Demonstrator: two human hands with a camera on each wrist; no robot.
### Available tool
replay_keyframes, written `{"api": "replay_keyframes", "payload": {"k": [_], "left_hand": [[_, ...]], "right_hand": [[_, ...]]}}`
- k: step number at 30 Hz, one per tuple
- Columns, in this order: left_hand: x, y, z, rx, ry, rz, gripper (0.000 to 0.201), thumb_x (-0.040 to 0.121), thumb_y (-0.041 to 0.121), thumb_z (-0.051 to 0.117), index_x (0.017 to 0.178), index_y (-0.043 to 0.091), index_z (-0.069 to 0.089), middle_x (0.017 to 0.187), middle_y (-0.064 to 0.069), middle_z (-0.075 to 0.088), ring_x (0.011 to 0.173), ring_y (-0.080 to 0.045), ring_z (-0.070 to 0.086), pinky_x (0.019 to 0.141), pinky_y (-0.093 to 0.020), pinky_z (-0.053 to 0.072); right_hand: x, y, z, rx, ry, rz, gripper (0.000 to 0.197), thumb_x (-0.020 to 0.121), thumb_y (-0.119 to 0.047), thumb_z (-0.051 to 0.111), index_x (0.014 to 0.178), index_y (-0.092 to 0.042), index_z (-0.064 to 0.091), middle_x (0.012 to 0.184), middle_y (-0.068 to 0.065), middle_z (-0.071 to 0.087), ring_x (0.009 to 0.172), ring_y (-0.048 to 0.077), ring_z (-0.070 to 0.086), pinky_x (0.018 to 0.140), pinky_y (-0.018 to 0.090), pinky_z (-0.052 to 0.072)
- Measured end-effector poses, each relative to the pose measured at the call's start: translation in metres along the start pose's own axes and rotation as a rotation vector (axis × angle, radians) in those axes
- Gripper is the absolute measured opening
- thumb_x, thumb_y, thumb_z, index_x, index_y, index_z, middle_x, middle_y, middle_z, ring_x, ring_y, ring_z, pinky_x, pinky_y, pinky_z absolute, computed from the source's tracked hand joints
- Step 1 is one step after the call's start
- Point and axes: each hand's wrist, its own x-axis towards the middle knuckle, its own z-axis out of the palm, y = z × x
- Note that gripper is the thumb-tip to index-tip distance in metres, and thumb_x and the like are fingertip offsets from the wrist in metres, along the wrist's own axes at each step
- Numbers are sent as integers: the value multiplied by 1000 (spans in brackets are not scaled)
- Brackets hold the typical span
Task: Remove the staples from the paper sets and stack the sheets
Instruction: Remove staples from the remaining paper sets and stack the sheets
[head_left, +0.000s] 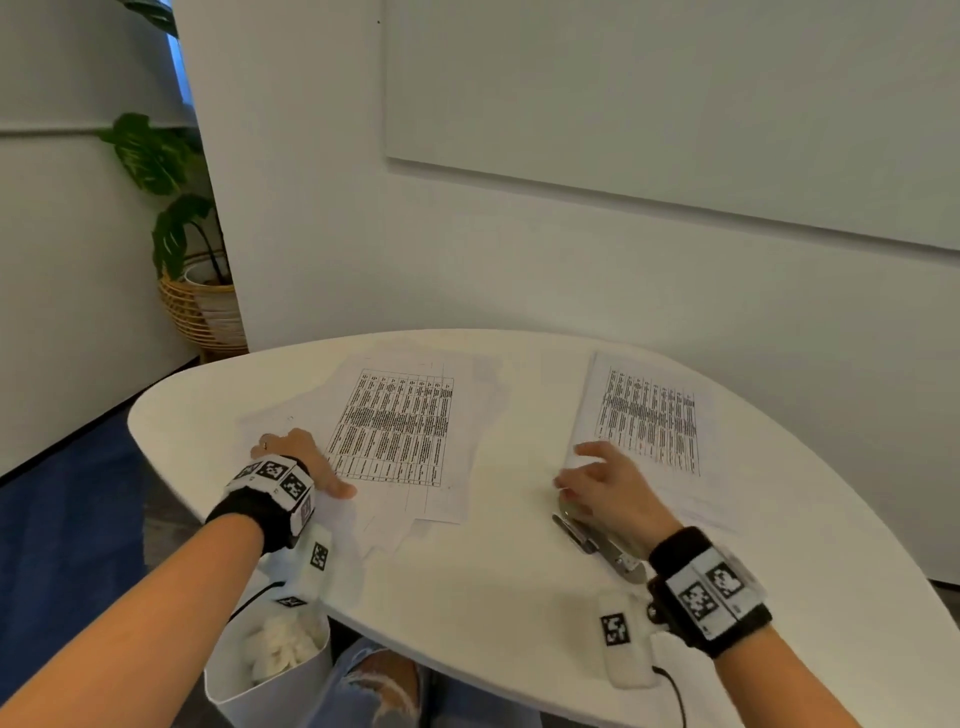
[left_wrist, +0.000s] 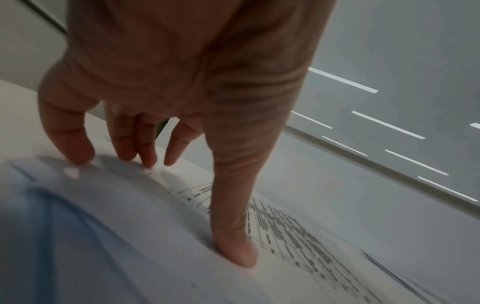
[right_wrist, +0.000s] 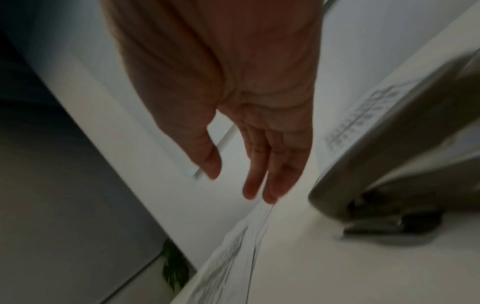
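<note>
Left hand (head_left: 298, 457): laid flat on the loose pile, fingers extended and spread, fingertips (left_wrist: 237, 255) and thumb pressed on paper; nothing gripped.
Right hand (head_left: 602, 480): held open over near-left corner of right set, fingers straight and relaxed; nothing grasped. Contact with paper cannot be told.
Loose pile (head_left: 395, 431): unevenly fanned printed sheets, table-printed page on top, placed left of centre on table.
Right set (head_left: 649, 415): tidier bundle of printed pages, placed on right half of table, well apart from the loose pile.
Staple remover (head_left: 597, 543): metal tool, laid on table just under the right wrist, near the right set's near corner; seen blurred in right wrist view (right_wrist: 389, 164).
Table (head_left: 493, 597): white, rounded edge.
Bin (head_left: 270, 660): white, crumpled paper inside, below table's near-left edge.
Plant (head_left: 171, 208): in wicker basket, far left on floor.
</note>
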Motion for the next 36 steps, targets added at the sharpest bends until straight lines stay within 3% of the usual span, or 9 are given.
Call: {"api": "replay_keyframes", "payload": {"k": [4, 8, 15, 18, 21, 26, 29, 32, 36], "left_hand": [[-8, -3, 3, -63, 15, -41, 117, 54, 63, 82, 140, 4, 29, 146, -23, 27, 135, -37, 30, 110, -44, 33], [-14, -6, 1, -177, 9, -10, 110, 59, 58, 81, 137, -2, 33, 142, -18, 40, 134, -33, 35, 109, -37, 34], [-40, -2, 13, -282, -26, 292, 64, 88, 25, 65, 140, 3, 35, 139, -14, 47, 126, -27, 46, 98, -27, 38], [-59, -5, 22, -322, -158, 374, 59, 88, 20, 64, 139, 5, 38, 135, -12, 50, 121, -26, 50, 98, -27, 43], [-65, -10, 20, -550, -357, 351, 49, 82, 20, 73, 120, 2, 48, 123, -6, 56, 109, -21, 57, 90, -34, 52], [-68, -13, 11, -629, -114, 324, 66, 83, 19, 70, 135, 4, 32, 129, -11, 54, 113, -26, 54, 97, -39, 48], [-88, -9, 24, -527, -266, 446, 44, 84, 9, 69, 119, 13, 43, 111, -5, 60, 104, -23, 59, 89, -37, 53], [-112, -9, 29, -642, -410, 489, 34, 84, -1, 67, 100, 20, 45, 88, -2, 58, 84, -20, 62, 83, -39, 56], [-105, -6, 29, -742, -286, 486, 27, 85, 5, 67, 105, 15, 51, 102, -9, 63, 83, -18, 64, 81, -39, 57]], "right_hand": [[24, 1, 47, -319, -226, 68, 66, 79, -49, 64, 131, -19, 37, 114, -1, 62, 99, 18, 61, 94, 41, 49], [42, -6, 78, -195, -242, 149, 58, 89, -29, 63, 136, -9, 36, 120, 13, 56, 104, 23, 58, 78, 30, 53], [42, -10, 105, -159, -227, 165, 53, 91, -22, 59, 134, -4, 35, 86, 5, 57, 75, 18, 57, 79, 35, 52], [43, -5, 99, -179, -212, 175, 50, 90, -22, 59, 131, -2, 38, 87, 8, 60, 76, 19, 58, 77, 35, 54], [38, -3, 87, -198, -144, 145, 30, 90, -20, 61, 113, -5, 51, 100, 12, 61, 85, 23, 62, 76, 35, 55], [23, 0, 60, -379, -215, 16, 11, 88, -18, 61, 98, -15, 56, 89, -2, 60, 78, 14, 57, 65, 24, 50], [18, 3, 34, -587, -194, -63, 18, 88, -28, 60, 100, -15, 58, 87, -1, 59, 66, 10, 52, 52, 19, 42], [9, 10, 5, -641, -106, -85, 25, 92, -38, 55, 103, -16, 62, 98, 3, 63, 80, 17, 59, 66, 25, 46], [6, 26, -17, -833, -17, -23, 34, 88, -41, 60, 114, -20, 59, 110, 9, 58, 96, 23, 56, 77, 28, 41]]}}
